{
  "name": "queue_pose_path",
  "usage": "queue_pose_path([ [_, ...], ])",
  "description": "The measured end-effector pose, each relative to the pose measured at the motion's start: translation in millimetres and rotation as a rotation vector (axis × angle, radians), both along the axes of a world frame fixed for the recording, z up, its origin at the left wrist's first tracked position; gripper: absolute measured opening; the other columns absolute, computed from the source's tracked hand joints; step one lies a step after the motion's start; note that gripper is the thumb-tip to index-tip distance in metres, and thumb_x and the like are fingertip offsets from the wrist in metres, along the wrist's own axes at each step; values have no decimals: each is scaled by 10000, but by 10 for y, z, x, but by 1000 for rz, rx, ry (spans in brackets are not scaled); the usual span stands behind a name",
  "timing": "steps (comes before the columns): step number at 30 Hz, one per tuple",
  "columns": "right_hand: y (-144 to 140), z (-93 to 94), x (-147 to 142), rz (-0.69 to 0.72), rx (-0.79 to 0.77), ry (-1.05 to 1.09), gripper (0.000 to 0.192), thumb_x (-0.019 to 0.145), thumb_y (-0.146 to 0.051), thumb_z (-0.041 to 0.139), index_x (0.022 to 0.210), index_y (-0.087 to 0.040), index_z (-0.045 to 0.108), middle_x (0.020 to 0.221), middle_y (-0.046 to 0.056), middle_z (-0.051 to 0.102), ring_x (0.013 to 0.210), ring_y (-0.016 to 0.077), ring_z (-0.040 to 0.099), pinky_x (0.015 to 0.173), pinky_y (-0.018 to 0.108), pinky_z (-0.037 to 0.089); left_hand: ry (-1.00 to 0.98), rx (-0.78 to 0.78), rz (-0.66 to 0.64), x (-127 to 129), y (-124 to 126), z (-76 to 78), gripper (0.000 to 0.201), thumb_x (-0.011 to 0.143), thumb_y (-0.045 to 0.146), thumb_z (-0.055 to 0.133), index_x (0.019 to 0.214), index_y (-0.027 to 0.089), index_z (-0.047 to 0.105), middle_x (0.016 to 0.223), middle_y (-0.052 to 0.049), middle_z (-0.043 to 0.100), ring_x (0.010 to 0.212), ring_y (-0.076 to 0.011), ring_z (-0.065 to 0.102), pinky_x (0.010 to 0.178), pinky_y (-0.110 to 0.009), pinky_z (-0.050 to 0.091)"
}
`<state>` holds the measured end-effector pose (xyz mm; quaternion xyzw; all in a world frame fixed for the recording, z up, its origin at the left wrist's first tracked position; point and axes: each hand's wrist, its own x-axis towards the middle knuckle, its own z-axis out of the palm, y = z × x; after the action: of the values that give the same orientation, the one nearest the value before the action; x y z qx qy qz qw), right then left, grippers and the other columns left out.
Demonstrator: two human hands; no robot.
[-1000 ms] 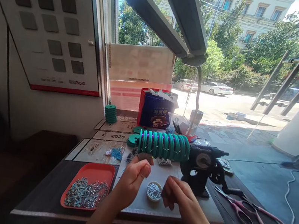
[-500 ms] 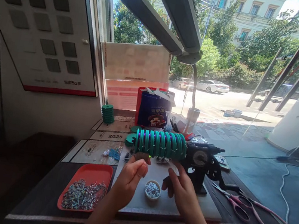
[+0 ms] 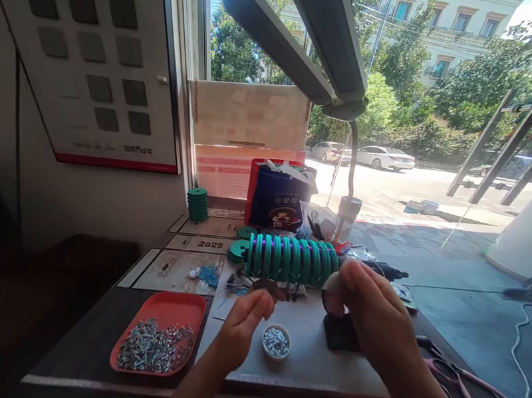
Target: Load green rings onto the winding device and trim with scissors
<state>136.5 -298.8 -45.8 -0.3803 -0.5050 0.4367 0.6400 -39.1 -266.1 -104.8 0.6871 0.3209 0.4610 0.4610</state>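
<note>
My left hand [image 3: 241, 331] is closed in a pinch just below the row of green spools [image 3: 291, 261] on the winding machine. Something dark covers its fingertips, and what it pinches, if anything, is too small to make out. My right hand [image 3: 375, 307] is raised at the right end of the spools, thumb and fingers pressed together, also with dark-covered fingertips. It hides much of the machine's black body [image 3: 393, 271]; what lies between its fingers cannot be made out. Between and below both hands stands a small round bowl [image 3: 276, 342] of silvery beads.
An orange tray [image 3: 196, 322] of small metal parts lies to the left. Pink-handled scissors [image 3: 461, 385] rest at the right edge. Behind are a stack of green spools [image 3: 197, 204], a blue bag [image 3: 274, 193] and a desk lamp [image 3: 344, 107] overhead.
My right hand has risen to the right, from beside the bowl to the spools' right end, now covering part of the machine. My left hand stays below the spools. The view has shifted slightly.
</note>
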Motion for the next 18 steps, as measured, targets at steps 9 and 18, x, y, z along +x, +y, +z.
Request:
queue_pose_path([
  [9,382,572,81,-92,9,-247,238,781,-257,408,554,-184,411,585,-1,580,543,107,521,550,234,416,-21,23,8,62,-118,197,346,852,421,410,606,179,428,660,-10,450,670,-133,396,662,-258,292],
  [18,489,630,36,-39,1,-278,257,788,-316,399,562,-194,391,540,-8,581,502,109,516,525,240,405,-184,-83,-17,93,-8,70,358,844,433,392,588,185,362,639,-4,407,658,-129,388,656,-270,310],
])
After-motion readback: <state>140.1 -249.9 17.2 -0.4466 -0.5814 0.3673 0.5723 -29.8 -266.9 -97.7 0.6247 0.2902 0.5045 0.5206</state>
